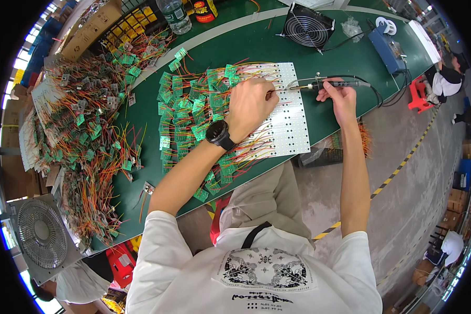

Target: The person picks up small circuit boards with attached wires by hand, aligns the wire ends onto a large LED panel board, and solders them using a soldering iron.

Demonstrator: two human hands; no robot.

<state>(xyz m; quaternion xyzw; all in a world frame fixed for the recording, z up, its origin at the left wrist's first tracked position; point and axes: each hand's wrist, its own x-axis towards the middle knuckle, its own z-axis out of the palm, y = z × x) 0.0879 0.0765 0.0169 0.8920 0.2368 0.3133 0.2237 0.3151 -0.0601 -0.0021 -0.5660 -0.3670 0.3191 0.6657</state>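
Observation:
A white perforated panel [293, 131] lies on the green table, with rows of small green circuit boards [183, 107] and red and yellow wires spread along its left side. Over the panel, my left hand [251, 104] is closed in a pinch; whatever is between its fingertips is too small to make out among the wires. My right hand [340, 99] grips a soldering iron [345, 83] that has a thin feed tube. Its tip points left, over the panel's right part and close to my left fingertips.
A large heap of wired circuit boards [83, 131] covers the table's left. Farther back are a black fan [307, 27], a water bottle [175, 15] and a blue control box [386, 49], with cables trailing to the iron. A grey fan [41, 225] stands at lower left. Other people sit nearby.

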